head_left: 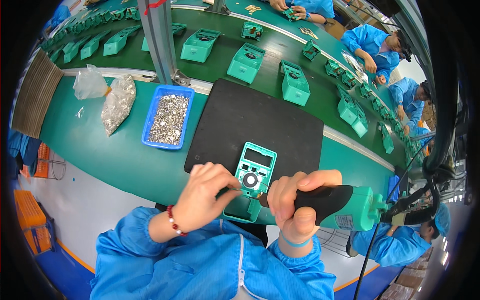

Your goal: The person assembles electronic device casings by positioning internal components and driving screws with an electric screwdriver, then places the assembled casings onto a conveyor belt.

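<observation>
My right hand (pixel 295 200) is wrapped around a green and black electric screwdriver (pixel 347 207), which lies nearly level. Its tip points left at the lower part of a green plastic housing (pixel 265 181); whether it touches a screw cannot be made out. The housing lies open on the near edge of a black mat (pixel 260 117), its inside facing up, with a round white-centred speaker (pixel 250 180) and thin wires in it. My left hand (pixel 202 192) pinches thumb and fingers together at the housing's lower left side. What sits between those fingertips is too small to name.
Left of the mat stands a blue bin (pixel 145 135) of small metal screws, beside a tied clear bag (pixel 119 102) of parts. A metal post (pixel 159 42) rises behind them. Green housings (pixel 246 62) line the conveyor beyond. Co-workers (pixel 375 45) sit opposite. A cable hangs at right.
</observation>
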The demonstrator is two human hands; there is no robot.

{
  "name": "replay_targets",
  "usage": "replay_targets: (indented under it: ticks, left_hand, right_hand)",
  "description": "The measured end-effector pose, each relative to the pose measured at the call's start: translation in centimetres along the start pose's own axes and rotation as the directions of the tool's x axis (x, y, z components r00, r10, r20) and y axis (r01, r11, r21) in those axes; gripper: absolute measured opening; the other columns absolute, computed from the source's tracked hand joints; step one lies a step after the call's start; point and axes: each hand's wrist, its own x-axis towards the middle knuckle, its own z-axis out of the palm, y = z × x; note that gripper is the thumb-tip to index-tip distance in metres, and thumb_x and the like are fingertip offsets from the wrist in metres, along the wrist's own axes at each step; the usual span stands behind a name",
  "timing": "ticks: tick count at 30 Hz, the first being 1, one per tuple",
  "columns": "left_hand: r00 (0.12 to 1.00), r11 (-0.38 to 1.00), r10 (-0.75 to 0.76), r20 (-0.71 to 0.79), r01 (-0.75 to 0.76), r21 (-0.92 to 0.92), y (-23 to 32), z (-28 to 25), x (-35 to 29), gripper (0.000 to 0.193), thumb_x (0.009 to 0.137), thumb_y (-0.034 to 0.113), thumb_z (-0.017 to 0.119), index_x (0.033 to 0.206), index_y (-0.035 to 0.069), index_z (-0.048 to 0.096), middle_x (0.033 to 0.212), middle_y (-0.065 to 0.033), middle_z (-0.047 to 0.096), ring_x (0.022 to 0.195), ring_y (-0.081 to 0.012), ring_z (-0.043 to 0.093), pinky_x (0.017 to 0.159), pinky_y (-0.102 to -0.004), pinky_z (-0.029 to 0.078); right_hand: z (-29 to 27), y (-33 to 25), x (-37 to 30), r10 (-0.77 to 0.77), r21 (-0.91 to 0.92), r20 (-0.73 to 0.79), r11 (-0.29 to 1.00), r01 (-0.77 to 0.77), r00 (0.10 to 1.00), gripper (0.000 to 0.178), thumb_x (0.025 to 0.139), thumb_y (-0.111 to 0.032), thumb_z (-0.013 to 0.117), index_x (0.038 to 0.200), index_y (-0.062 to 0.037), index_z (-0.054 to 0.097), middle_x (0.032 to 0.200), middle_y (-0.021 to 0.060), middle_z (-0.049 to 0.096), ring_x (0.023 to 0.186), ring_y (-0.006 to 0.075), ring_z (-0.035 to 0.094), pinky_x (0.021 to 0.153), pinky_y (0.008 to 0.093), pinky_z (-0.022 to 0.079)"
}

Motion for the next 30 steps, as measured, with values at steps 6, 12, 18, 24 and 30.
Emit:
replay_targets:
  ticks: [6,12,18,24,30]
  left_hand:
    - [0.998,0.991,0.035,-0.055,-0.041,-0.125,0.2,2.1,-0.5,0.013,0.081,0.009,0.076,0.092,0.01,0.069,0.088,0.0008,0.063,0.085,-0.0191,0.056,0.081,-0.0335,0.036]
    - [0.997,0.989,0.052,-0.049,-0.058,-0.133,0.2,1.7,-0.3,0.014,0.082,0.008,0.076,0.094,0.01,0.07,0.087,0.0016,0.063,0.085,-0.0178,0.056,0.081,-0.0331,0.036]
    - [0.996,0.984,0.071,-0.046,-0.077,-0.16,0.6,1.8,-0.5,0.012,0.083,0.006,0.074,0.094,0.009,0.07,0.09,-0.0008,0.063,0.087,-0.0198,0.057,0.081,-0.0334,0.037]
    - [0.994,0.981,0.105,-0.021,-0.107,-0.164,0.7,1.9,-0.5,0.018,0.082,0.009,0.075,0.098,0.007,0.069,0.092,-0.0027,0.062,0.092,-0.0223,0.058,0.085,-0.0357,0.039]
    - [0.994,0.992,0.106,-0.019,-0.104,0.073,0.8,1.1,-1.7,0.034,0.083,0.028,0.077,0.108,0.007,0.067,0.099,-0.0049,0.062,0.099,-0.0239,0.058,0.092,-0.0372,0.04]
  right_hand:
    - [0.2,0.4,-0.1,-0.055,-0.01,0.064,0.998,0.055,0.996,0.049,0.091,-0.042,0.074,0.109,-0.0093,0.042,0.062,-0.0007,0.049,0.05,0.009,0.046,0.045,0.0243,0.037]
    - [0.6,0.5,-0.1,-0.06,-0.017,0.026,0.998,0.06,0.998,0.051,0.09,-0.043,0.074,0.109,-0.0091,0.042,0.061,-0.0011,0.049,0.049,0.0089,0.045,0.045,0.0244,0.036]
    - [0.0,0.7,-0.4,-0.099,-0.131,0.088,0.985,0.11,0.991,0.053,0.089,-0.045,0.075,0.108,-0.0088,0.042,0.062,-0.0004,0.05,0.05,0.0089,0.046,0.046,0.0246,0.038]
    - [-1.1,1.0,-1.0,-0.073,-0.094,0.103,0.992,0.082,0.992,0.054,0.088,-0.045,0.076,0.108,-0.0089,0.041,0.063,0.0008,0.052,0.051,0.0099,0.047,0.047,0.0255,0.04]
    - [-0.7,1.6,-0.7,-0.115,-0.158,0.054,0.98,0.122,0.992,0.053,0.089,-0.046,0.074,0.109,-0.0095,0.041,0.062,0.0,0.05,0.05,0.01,0.046,0.046,0.0259,0.039]
